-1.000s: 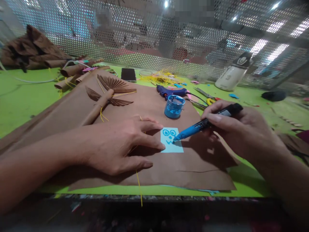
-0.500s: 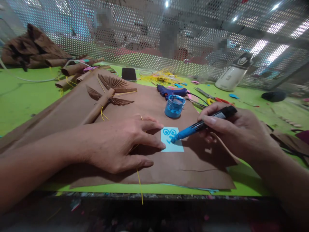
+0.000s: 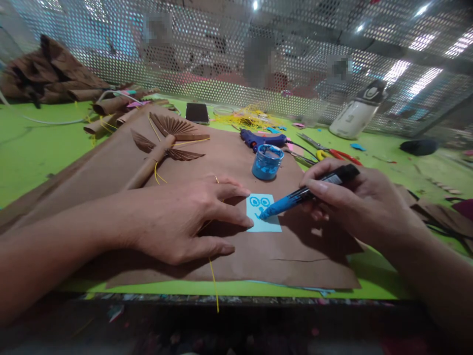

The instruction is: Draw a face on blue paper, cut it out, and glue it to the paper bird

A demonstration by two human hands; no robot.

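A small light-blue paper square point(image 3: 271, 226) lies on brown paper point(image 3: 295, 271), with two ringed eyes and small marks below drawn in blue. My left hand point(image 3: 188, 217) lies flat with fingers spread, its fingertips on the square's left edge. A yellow strand point(image 3: 213, 286) runs out from under it. My right hand point(image 3: 354, 197) grips a black and blue marker point(image 3: 295, 198), whose tip rests on the drawn marks below the eyes. Behind the square stands an open glass jar of blue paint point(image 3: 266, 165).
A folded brown-paper figure point(image 3: 155, 158) lies at the left. Farther back are a phone point(image 3: 197, 113), yellow strands point(image 3: 251, 118), a blue glue gun point(image 3: 258, 140), scissors point(image 3: 328, 152) and a white bottle point(image 3: 354, 116). Rolled brown paper point(image 3: 111, 106) sits back left.
The marker tip has shifted slightly left and down on the square, with my right hand following. My left hand stays in place.
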